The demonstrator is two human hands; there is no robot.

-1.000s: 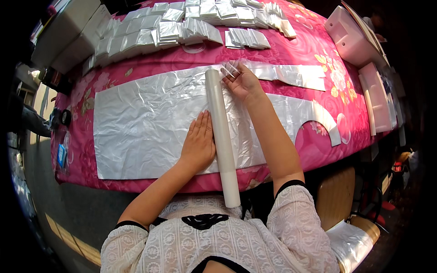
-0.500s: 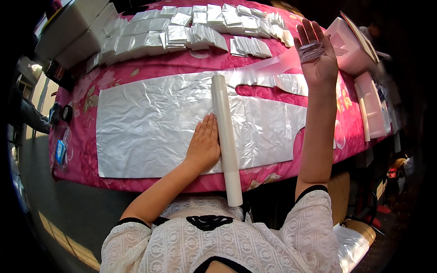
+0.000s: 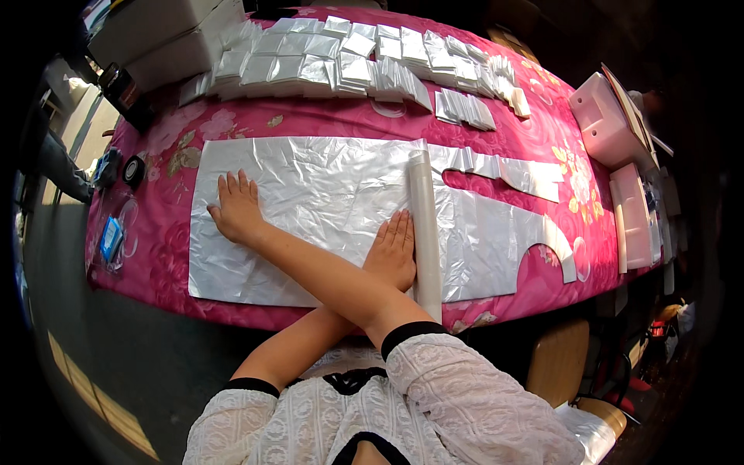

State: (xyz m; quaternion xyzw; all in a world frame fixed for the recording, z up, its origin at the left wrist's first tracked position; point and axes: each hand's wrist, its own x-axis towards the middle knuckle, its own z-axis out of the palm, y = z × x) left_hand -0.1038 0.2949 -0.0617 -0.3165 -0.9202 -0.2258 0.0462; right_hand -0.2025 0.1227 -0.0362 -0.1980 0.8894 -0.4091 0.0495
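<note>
A thin white plastic apron point(image 3: 310, 178) lies spread and wrinkled over the table, with curved cutouts at its right end. Across it stands a long pale tube point(image 3: 425, 225), its near end reaching past the table's front edge. My left hand point(image 3: 394, 249) rests flat on the plastic, fingertips close against the tube's left side. Crossing over my left forearm, my right arm reaches to the apron's left part. There my right hand point(image 3: 237, 208) lies palm down with fingers spread; whether anything is under the palm is hidden.
Stacks of folded white plastic squares point(image 3: 310, 66) line the table's far side. White boxes point(image 3: 167, 39) and a dark jar point(image 3: 124, 93) stand far left. At right are pink bins point(image 3: 608, 120). A tape roll point(image 3: 134, 170) and blue packet point(image 3: 111, 237) lie left.
My right hand has swung from the far right, where clear film lay on its palm, down to the apron's left part. The pink translucent strip at the apron's far right is no longer seen.
</note>
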